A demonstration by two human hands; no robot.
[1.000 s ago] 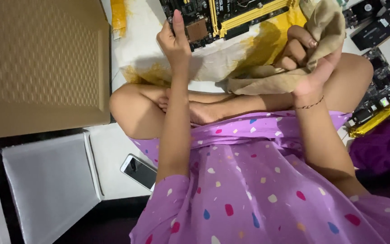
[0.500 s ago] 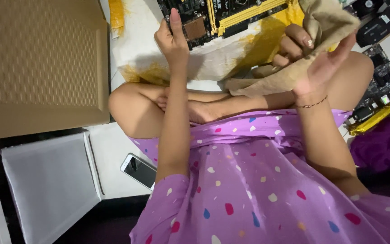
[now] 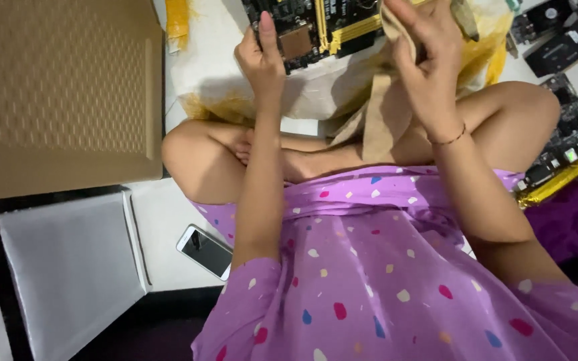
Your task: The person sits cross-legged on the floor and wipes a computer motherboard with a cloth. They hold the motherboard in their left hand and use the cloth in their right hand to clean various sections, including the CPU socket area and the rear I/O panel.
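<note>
A flat brown cardboard box with a dimpled surface lies to the left on the white floor, with a smooth grey panel below it and a smartphone face up just beside the person's purple spotted dress. More dark circuit boards sit at the far right, well apart from the hands, one edged by a yellow strip. The person's folded knees lie between the body and the work. The black computer motherboard, with yellow slots and a square brown chip, rests on a white padded sheet at the top of the view. The left hand has its grip closed on the motherboard's near left edge. The right hand pinches a soft beige cloth, which hangs down over the motherboard's right part toward the legs.
</note>
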